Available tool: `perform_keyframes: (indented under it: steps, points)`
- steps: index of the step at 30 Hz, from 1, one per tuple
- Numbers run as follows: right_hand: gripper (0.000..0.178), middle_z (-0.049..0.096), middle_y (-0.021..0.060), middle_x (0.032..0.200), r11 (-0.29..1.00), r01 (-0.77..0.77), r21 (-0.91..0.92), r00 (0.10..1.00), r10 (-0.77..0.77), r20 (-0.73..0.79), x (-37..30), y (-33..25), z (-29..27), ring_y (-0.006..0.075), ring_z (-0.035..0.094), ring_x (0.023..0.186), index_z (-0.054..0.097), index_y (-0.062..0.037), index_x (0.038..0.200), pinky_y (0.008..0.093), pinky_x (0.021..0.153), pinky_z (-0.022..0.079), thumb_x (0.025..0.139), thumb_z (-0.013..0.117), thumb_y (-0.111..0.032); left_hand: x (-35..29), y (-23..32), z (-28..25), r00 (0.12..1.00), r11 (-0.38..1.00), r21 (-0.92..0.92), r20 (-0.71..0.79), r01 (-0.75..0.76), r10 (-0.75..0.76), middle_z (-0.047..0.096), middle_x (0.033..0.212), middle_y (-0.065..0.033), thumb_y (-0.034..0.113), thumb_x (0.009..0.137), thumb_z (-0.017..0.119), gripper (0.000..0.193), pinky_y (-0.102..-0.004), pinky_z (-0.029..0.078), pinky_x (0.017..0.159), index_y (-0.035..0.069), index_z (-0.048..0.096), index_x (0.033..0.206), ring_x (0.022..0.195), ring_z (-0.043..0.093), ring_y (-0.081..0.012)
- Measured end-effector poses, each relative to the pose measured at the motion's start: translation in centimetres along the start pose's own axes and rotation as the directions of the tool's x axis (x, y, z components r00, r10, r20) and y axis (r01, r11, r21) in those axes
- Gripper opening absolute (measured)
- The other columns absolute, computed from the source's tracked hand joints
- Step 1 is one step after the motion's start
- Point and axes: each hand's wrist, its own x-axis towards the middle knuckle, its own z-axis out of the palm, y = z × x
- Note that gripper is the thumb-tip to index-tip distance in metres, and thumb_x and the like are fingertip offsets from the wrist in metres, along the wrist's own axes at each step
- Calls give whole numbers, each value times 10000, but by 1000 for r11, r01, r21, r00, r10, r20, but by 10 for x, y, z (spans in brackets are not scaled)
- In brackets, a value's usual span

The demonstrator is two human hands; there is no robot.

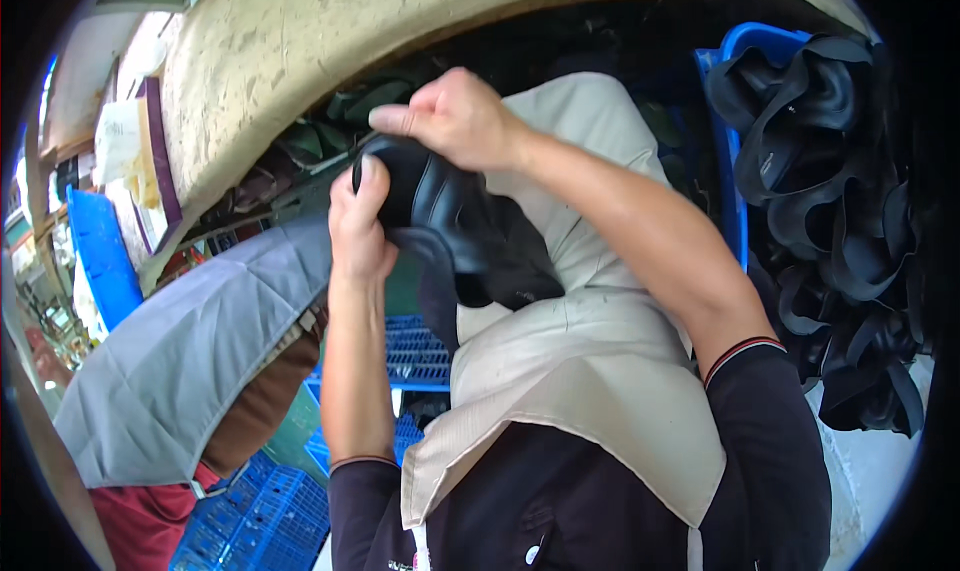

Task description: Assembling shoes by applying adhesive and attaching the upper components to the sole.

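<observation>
Just over our lap, near the middle of the view, we see a black, shiny piece [455, 221] that looks like the top part of a shoe. It is held up in the air and tilted, with its rounded end up by the hands and its other end hanging down to the right.

Our left hand [358, 221] is clamped on the edge of the rounded end, and we see its thumb pressed flat on the black side. Our right hand [455, 121] is just above the same end. Its fingers are curled up and its thumb sticks out to the left. We cannot tell if it pinches something small or touches the black piece. The two hands are near each other but apart.

Under the black piece we see our beige apron [590, 321], spread over our legs, and our dark shirt [770, 411]. To the right stands a blue bin [738, 211], with a big heap of black pieces [830, 171] by it and spilling over its side.

In front of us is a pale, stained table [400, 21], with dark things under it. To the left we see a big grey cloth [210, 341] over brown and red cloth, and a blue crate [270, 521] down low.
</observation>
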Motion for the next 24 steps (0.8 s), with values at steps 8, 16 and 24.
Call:
perform_keyframes:
  steps: [8,16,24]
  points:
    - [622,355,-28,483,982,-173,-80,983,177,45,-18,7,3,109,315,476,485,9,518,296,457,330,994,653,-354,-10,3,-11,994,999,4,-99,37,-36,720,1129,-152,474,1059,500,550,-324,581,821,-27,606,1260,929,724,-225]
    - [619,351,17,485,995,-101,21,995,102,-22,-11,28,25,145,320,488,497,35,545,319,483,349,1011,611,-356,-9,-17,-12,991,918,-384,-42,101,-127,709,1195,-113,590,1025,499,642,-342,561,893,28,597,1320,1008,706,-213]
    - [609,370,15,496,965,-254,-68,967,254,-2,-16,26,23,150,329,497,506,27,554,316,494,359,1018,591,-357,-9,-25,-18,978,910,-398,-118,112,-171,701,1220,-109,668,994,485,711,-347,550,921,57,595,1340,1033,696,-207]
